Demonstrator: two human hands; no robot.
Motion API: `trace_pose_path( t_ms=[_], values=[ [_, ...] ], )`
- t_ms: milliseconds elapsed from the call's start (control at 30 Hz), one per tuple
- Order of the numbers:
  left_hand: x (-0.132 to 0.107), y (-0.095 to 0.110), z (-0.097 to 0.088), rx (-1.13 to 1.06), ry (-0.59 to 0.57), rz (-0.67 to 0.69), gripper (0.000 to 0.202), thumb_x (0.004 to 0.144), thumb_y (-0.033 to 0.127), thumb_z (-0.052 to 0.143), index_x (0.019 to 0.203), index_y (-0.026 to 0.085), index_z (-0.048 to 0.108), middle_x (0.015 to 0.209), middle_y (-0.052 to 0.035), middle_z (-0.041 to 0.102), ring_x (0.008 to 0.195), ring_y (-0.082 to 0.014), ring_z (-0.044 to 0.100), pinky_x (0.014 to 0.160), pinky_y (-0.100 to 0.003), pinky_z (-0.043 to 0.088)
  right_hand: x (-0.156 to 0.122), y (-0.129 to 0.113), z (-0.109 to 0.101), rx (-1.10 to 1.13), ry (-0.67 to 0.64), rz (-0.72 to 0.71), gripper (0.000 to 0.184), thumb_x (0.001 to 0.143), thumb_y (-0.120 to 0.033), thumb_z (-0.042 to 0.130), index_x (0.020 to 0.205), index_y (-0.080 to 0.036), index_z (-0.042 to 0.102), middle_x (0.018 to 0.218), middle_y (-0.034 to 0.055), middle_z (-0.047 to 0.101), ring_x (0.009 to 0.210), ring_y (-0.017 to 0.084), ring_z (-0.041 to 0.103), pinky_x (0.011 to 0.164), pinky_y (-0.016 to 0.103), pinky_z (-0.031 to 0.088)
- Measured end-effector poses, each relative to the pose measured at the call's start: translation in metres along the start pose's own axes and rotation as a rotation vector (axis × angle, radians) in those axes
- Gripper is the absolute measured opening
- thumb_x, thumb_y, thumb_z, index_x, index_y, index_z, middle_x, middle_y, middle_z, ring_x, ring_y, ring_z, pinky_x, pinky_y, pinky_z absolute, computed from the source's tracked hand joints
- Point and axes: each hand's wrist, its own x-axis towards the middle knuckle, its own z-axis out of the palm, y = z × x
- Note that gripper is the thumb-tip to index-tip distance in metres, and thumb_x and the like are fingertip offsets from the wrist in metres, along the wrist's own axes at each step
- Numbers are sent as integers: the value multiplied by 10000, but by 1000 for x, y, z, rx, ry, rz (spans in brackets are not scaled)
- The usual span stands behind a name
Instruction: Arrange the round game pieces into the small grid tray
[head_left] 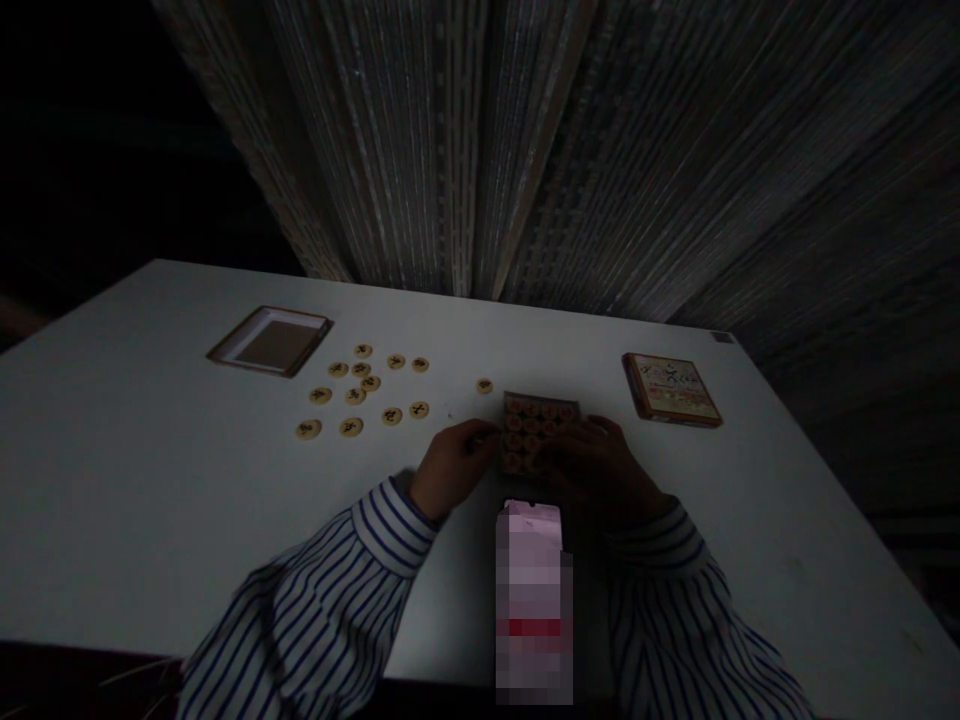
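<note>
A small tray [541, 398] of Chinese chess pieces sits in front of me, its round red-marked pieces [514, 443] set in rows. My left hand [454, 465] is at the tray's left edge with curled fingers; the dim light hides whether it grips the rim. From the right, my right hand [600, 460] reaches over the tray, covering its right-hand pieces, and its fingertips are too dark to make out. One loose chess piece [485, 386] lies just beyond the tray's left corner. More loose pieces with dark characters [355, 396] are scattered to the left.
An open shallow box part [304, 352] lies at the far left of the white table [187, 480]. A printed box [675, 390] is at the right. A lit phone [532, 525] lies between my forearms. A pleated curtain [465, 150] hangs behind the table.
</note>
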Motion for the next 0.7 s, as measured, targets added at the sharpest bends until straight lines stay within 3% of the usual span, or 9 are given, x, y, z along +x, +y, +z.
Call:
trace_pose_path(
  t_ms=[400, 700],
  values=[
    [0, 2, 0, -10, -4, -3, 253, 800, 273, 481, 932, 150, 658, 851, -82, 698, 736, -172, 624, 667, -304, 483, -1, 2, 1, -9, -6, 4, 157, 708, -210, 551, 843, -195, 630, 857, 43, 652, 884, 215, 563, 915, 444, 275],
    [-1, 3, -2, 15, -10, -10, 262, 804, 281, 478, 943, 152, 659, 851, -82, 699, 733, -175, 624, 673, -312, 484, -5, 8, -3, 42, 40, -28, 217, 692, -204, 553, 885, -176, 647, 838, 66, 660, 807, 211, 562, 840, 423, 343]
  ],
)
